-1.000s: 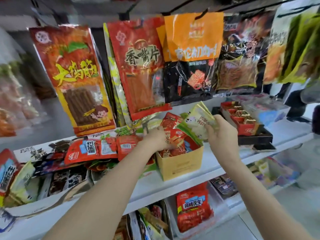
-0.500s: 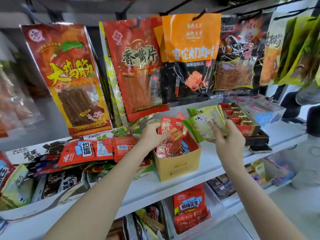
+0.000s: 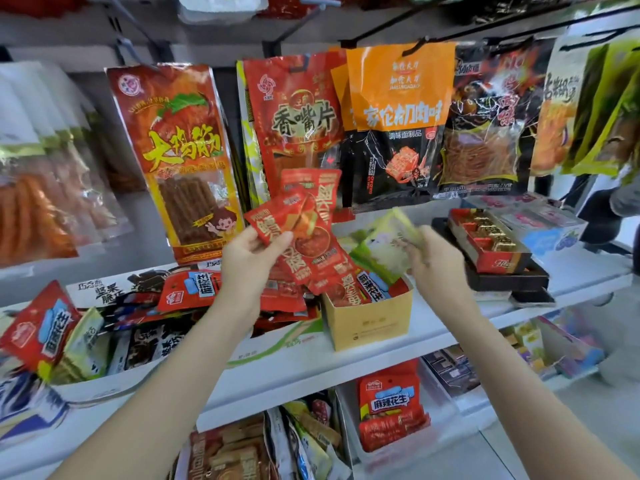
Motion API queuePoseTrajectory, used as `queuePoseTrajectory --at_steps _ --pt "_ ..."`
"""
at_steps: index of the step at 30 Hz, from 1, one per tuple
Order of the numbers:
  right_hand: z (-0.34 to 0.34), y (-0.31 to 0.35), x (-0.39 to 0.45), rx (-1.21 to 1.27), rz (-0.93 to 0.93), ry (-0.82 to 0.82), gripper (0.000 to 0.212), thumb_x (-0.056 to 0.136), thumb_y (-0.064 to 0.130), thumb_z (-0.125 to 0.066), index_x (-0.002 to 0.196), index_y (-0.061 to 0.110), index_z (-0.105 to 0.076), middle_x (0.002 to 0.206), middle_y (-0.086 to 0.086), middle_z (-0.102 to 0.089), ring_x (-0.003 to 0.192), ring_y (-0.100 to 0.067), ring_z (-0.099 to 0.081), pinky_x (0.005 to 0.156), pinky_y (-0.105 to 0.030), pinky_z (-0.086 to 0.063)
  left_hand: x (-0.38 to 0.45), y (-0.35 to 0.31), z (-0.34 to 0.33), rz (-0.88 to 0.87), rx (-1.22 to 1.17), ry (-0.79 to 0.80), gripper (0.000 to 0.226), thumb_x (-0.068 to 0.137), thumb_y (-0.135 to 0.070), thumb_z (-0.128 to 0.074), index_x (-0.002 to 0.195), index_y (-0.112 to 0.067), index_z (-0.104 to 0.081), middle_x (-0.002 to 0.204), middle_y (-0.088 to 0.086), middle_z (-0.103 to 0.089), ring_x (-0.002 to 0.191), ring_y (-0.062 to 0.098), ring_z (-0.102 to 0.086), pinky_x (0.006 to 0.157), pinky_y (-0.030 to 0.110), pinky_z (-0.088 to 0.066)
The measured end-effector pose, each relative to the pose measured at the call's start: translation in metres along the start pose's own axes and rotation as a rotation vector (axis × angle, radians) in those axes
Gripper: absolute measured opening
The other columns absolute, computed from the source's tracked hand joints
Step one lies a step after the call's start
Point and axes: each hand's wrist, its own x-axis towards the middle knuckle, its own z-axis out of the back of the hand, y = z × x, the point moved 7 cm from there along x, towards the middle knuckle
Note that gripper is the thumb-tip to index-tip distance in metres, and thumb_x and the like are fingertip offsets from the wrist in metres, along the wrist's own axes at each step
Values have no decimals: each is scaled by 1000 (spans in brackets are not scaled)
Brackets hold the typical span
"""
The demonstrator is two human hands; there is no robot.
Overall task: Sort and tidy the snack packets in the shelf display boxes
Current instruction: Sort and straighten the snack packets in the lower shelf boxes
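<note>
- Left hand [image 3: 254, 252] pinches a fanned bunch of glossy red foil snack packets [image 3: 304, 233], thumb on top, raised above the small yellow cardboard display box [image 3: 369, 320].
- Right hand [image 3: 434, 259] grips a wad of pale green foil packets [image 3: 388, 244]; fingers curled round them, motion-blurred, finger detail unclear.
- Key relation: box opening lies at about 5 o'clock from the left grip, 7 o'clock from the right; the red packets' long axes fan from 10 to 12 o'clock. The two hands look about equally near it.
- More red packets stand inside the box; count unreadable.
- Box floor hidden. Left tray of mixed packets [image 3: 86, 344] partly cut off.
</note>
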Motion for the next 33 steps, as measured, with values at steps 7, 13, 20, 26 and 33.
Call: queuePoseTrajectory --at_steps 7,13,20,26,33 --pt "-93 3 23 -337 -104 514 56 86 2 -51 138 10 -31 130 -20 -46 117 -37 -47 84 -36 -42 -18 -9 32 90 31 18 18 84 -12 -65 101 -15 -65 101 -1 -71 96 16 -66 83 37 -53" --pt "-46 40 -8 -152 55 217 45 90 22 -55 131 7 -42 128 -16 -45 115 -34 -44 94 -38 -35 -61 -6 63 142 193 181 17 80 -9 -67 95 -18 -67 97 1 -71 93 17 -66 81 33 -54" --pt "-85 100 -144 417 48 832 14 85 16 -63 92 4 -63 81 -9 -67 69 -5 -61 67 -24 -49 -136 61 103 295 303 321 18 80 -10 -68 89 -25 -66 84 -14 -71 77 0 -67 67 15 -54" --pt "-136 100 -182 22 245 786 22 86 16 -63 74 -2 -62 52 -1 -48 45 -6 -44 47 -19 -28 -172 127 175 520 371 257 17 83 -13 -66 96 -23 -65 90 -6 -71 77 3 -66 63 18 -50" --pt "-167 99 -210 176 72 1004 10 87 13 -62 76 12 -64 71 17 -61 56 7 -54 53 -9 -38 -171 167 225 724 423 252 15 86 -13 -64 98 -21 -65 103 2 -70 93 14 -64 71 26 -48"
